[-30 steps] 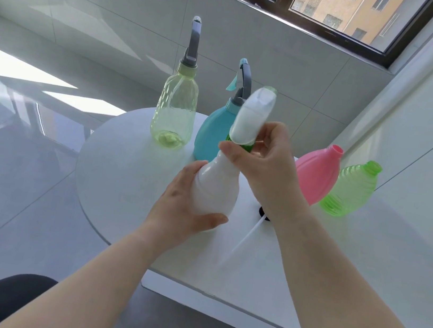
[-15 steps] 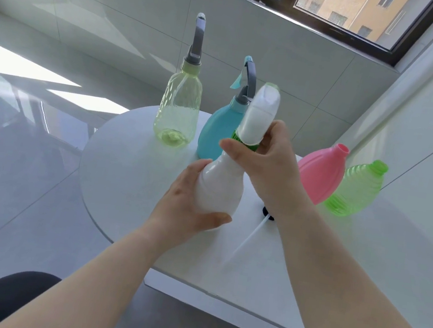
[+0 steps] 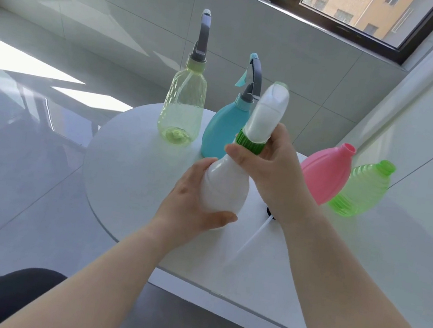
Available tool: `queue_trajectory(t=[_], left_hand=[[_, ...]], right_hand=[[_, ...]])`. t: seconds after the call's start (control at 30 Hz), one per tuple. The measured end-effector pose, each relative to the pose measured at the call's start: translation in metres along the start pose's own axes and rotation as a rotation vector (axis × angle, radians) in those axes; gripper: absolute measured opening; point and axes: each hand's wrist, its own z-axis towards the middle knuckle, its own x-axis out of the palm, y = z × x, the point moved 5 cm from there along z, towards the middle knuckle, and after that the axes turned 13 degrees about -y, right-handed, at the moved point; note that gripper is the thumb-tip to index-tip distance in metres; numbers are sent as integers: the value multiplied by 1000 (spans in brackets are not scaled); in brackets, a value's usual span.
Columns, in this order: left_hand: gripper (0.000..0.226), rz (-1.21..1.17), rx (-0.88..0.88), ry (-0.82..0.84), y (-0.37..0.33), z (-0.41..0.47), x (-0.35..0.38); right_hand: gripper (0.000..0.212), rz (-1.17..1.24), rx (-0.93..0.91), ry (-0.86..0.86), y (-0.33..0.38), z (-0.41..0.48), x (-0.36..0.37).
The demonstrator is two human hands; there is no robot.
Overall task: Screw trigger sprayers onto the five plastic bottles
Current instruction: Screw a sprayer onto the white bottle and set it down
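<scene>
Left hand (image 3: 193, 202) holds white bottle (image 3: 224, 187); right hand (image 3: 270, 168) grips green collar (image 3: 249, 142).

One head-worn view, looking forward and steeply down over both forearms; close above the near edge of the round table (image 3: 124, 178); its far edge, tiled wall and window (image 3: 343, 3) fill the top.

A round white table (image 3: 131, 168) carries a clear yellow-green plastic bottle (image 3: 182, 111) at 11 o'clock, a teal plastic bottle (image 3: 221, 129) at 12, and a pink plastic bottle (image 3: 325, 173) with a green ribbed plastic bottle (image 3: 362, 190) at 2.

A round white table (image 3: 125, 167) stands on grey floor tiles (image 3: 15, 163) below a window (image 3: 342, 12).
</scene>
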Motion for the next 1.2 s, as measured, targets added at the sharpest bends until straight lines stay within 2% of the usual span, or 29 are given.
queue_trajectory(t=[0.13,0.2,0.27,0.3,0.43,0.5,0.57,0.63,0.7,0.8,0.83,0.93,1.03,1.13,1.2], left_hand=[[74,-8,16,18,-2,5,-3],[72,12,42,63,-5,5,-2],[74,-5,43,91,-6,4,-1],[77,-15,39,105,-5,4,-1],[101,38,35,240,3,4,-1],[94,37,31,245,4,3,1],[84,25,27,170,3,4,2],[79,36,14,60,2,5,2],[76,77,13,-23,2,4,3],[78,89,14,-33,3,2,4],[77,71,21,3,4,2,4],[83,-26,43,150,1,4,0],[76,-57,-5,186,0,0,5],[70,-68,-12,97,3,-3,9],[70,-77,-1,63,3,-3,8]], right_hand=[[25,112,71,240,4,3,7],[19,38,94,309,5,6,10],[5,-59,85,274,4,10,12],[6,-75,79,243,3,12,12],[18,128,121,237,-2,15,7],[21,236,132,285,0,15,3],[23,250,107,269,4,15,2],[21,214,90,135,3,17,0],[16,169,103,-68,-4,17,-2],[7,120,159,-213,-12,16,-4],[8,152,178,-186,-12,18,-5],[22,351,178,70,-6,20,-8],[28,347,143,221,-1,19,-7],[23,261,95,135,1,20,-8],[11,225,79,31,3,20,-11]])
